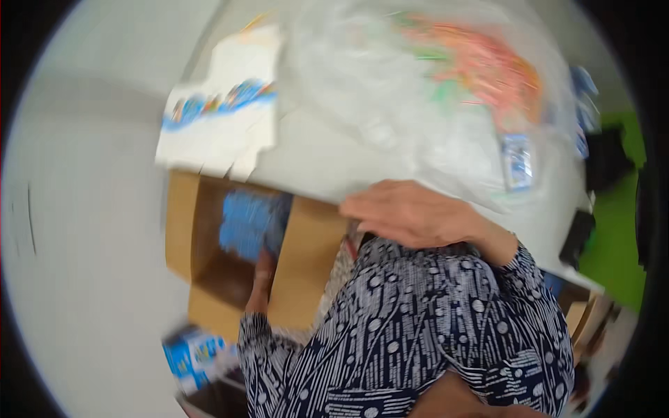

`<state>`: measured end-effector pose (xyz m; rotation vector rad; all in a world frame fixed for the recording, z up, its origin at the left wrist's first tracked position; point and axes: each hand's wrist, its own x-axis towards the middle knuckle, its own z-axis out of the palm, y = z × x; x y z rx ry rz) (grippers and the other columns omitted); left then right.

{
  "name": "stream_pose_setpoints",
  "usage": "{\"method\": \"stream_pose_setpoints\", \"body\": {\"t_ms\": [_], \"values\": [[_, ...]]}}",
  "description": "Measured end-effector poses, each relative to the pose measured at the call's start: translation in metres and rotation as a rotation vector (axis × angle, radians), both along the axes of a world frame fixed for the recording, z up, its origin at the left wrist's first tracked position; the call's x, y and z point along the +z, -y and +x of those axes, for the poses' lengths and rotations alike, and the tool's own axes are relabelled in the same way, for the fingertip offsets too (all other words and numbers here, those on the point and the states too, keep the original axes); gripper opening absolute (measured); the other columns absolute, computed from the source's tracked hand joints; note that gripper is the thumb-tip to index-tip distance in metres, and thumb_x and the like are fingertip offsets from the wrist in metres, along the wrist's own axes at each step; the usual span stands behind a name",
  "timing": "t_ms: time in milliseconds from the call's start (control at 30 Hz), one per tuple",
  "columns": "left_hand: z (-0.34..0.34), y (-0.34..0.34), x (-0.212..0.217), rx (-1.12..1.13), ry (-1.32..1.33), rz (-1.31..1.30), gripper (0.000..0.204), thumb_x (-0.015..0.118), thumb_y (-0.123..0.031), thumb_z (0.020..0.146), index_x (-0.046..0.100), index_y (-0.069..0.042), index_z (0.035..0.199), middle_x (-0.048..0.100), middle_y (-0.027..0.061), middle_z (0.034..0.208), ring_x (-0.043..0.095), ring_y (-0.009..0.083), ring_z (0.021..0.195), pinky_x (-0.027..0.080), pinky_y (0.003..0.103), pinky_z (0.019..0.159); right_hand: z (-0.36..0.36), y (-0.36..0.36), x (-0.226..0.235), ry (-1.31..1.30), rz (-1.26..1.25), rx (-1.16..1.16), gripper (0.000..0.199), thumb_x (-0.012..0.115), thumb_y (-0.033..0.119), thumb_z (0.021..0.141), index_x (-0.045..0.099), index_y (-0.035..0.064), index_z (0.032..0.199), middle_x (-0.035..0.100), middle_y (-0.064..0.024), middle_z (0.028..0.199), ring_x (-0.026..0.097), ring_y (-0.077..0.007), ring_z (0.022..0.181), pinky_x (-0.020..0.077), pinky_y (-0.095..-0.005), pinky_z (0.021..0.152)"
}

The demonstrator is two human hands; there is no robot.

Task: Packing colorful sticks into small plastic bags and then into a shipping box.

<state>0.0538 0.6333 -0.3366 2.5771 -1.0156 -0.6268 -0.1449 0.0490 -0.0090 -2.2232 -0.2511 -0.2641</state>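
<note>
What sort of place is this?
Probably a packing area, perhaps a small workshop: an open cardboard box holds blue items, and beside it a table bears a large clear plastic bag containing orange and green pieces.

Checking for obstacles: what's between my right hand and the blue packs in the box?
In the head view, a brown cardboard flap, then a dark strip beside the packs, too blurred to identify.

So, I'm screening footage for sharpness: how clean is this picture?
Head view: motion blur smears the translucent plastic bag and the blue-printed white sheet; the navy-and-white patterned clothing looks sharper; the brown cardboard box is shadowed inside; corners go black from the fisheye lens.
</note>
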Motion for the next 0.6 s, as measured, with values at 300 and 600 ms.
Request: {"method": "stream_pose_setpoints", "body": {"t_ms": [300, 600], "values": [[0.209, -0.003, 0.100, -0.111, 0.272, 0.243, 0.046, 0.056, -0.033, 0.089, 0.051, 0.001, 0.120, 0.060, 0.0277, 0.103, 0.058, 0.0435, 0.095, 0.048, 0.046, 0.081, -0.080, 0.035, -0.032, 0.158, 0.119, -0.488, 0.034, 0.059, 0.012, 0.089, 0.055, 0.0013, 0.121, 0.061, -0.0164, 0.114, 0.060, -0.0319, 0.100, 0.0492, -0.0379, 0.086], [0.073, 0.292, 0.300, 0.145, 0.611, 0.280, 0.028, 0.054, -0.030, 0.093, 0.061, -0.002, 0.096, 0.062, 0.0183, 0.078, 0.061, 0.0276, 0.065, 0.049, 0.035, 0.061, -0.105, 0.074, -0.124, -0.126, -0.160, -1.252, 0.039, 0.070, 0.023, 0.080, 0.057, -0.0021, 0.107, 0.055, -0.0134, 0.111, 0.052, -0.0302, 0.101, 0.0435, -0.0392, 0.084]]}}
